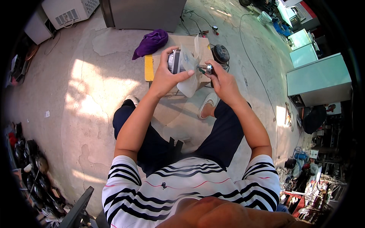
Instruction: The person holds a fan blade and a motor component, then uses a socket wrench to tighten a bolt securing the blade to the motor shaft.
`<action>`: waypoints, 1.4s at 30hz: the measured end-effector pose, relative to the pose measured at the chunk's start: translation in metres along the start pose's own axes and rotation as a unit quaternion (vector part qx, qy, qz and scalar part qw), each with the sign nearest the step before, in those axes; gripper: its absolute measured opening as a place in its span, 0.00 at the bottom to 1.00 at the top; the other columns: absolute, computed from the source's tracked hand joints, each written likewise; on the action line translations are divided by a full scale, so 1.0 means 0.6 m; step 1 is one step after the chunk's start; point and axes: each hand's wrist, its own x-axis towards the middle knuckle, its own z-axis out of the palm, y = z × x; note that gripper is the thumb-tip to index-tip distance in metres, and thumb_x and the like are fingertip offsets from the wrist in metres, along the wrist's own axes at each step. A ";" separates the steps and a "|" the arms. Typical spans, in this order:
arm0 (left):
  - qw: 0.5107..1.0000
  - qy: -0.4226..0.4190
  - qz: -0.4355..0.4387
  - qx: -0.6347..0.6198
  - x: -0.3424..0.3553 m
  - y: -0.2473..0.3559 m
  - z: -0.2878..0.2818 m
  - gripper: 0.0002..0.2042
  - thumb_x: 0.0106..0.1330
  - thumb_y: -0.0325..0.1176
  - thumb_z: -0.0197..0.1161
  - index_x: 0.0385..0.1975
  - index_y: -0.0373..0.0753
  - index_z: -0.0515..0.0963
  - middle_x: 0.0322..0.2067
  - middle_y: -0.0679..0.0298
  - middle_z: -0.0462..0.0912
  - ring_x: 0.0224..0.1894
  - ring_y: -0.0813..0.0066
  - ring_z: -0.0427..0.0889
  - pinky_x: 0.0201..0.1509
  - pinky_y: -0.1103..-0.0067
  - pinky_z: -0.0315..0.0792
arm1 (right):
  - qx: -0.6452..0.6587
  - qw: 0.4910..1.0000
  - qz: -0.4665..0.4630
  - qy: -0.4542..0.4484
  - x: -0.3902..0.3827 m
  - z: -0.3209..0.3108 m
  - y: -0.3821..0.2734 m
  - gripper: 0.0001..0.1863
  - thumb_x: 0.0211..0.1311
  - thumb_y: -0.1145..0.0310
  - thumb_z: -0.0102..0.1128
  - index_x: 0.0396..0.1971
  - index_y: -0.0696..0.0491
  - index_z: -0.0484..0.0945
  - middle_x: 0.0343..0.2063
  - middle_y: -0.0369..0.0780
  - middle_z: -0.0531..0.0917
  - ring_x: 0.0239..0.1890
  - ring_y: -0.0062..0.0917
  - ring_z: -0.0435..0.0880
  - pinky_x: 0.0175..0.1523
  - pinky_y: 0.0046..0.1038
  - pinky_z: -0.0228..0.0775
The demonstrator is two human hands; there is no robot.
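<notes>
My left hand [166, 73] grips a small metal motor [174, 61] wrapped in a clear plastic bag [189, 72]. The bag hangs down between both hands. My right hand [222, 80] is closed on a small dark tool with a shiny metal end [207, 68], held against the motor's right side. Both hands are raised above a cardboard box [181, 41] with a yellow edge, which sits on the concrete floor in front of my legs.
A purple cloth [151, 42] lies on the box's left corner. A round black part [220, 53] sits right of the box. A grey metal cabinet [144, 13] stands behind. Pale green appliances [317, 78] line the right; cables cross the floor.
</notes>
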 end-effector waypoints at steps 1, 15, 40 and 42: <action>1.000 -0.004 -0.006 -0.004 0.001 0.000 0.000 0.45 0.47 0.44 0.78 0.64 0.40 0.59 0.52 0.56 0.72 0.54 0.67 0.74 0.57 0.71 0.71 | -0.028 0.999 -0.021 0.011 0.000 -0.001 0.002 0.23 0.62 0.80 0.56 0.57 0.51 0.70 0.37 0.42 0.84 0.38 0.35 0.86 0.40 0.31 0.77; 0.958 -0.102 -0.212 -0.163 0.004 -0.025 -0.007 0.44 0.57 0.57 0.69 0.67 0.39 0.57 0.58 0.50 0.71 0.58 0.60 0.76 0.54 0.61 0.76 | -0.227 0.907 -0.348 0.062 0.035 -0.052 0.048 0.28 0.46 0.78 0.60 0.52 0.43 0.77 0.33 0.33 0.81 0.33 0.27 0.83 0.38 0.27 0.78; 0.732 -0.048 -0.258 -0.628 0.072 -0.063 -0.058 0.26 0.72 0.43 0.46 0.61 0.27 0.62 0.60 0.38 0.65 0.59 0.29 0.67 0.59 0.57 0.78 | 0.049 0.960 0.269 -0.059 0.108 0.145 0.233 0.23 0.58 0.64 0.64 0.54 0.52 0.77 0.34 0.43 0.86 0.38 0.33 0.87 0.45 0.33 0.76; 0.732 -0.047 -0.254 -0.631 0.073 -0.069 -0.060 0.24 0.73 0.41 0.45 0.60 0.26 0.63 0.59 0.37 0.65 0.58 0.28 0.67 0.58 0.58 0.79 | 0.081 0.962 0.261 -0.023 0.103 0.135 0.222 0.22 0.59 0.66 0.63 0.54 0.53 0.77 0.35 0.43 0.87 0.37 0.30 0.87 0.44 0.31 0.77</action>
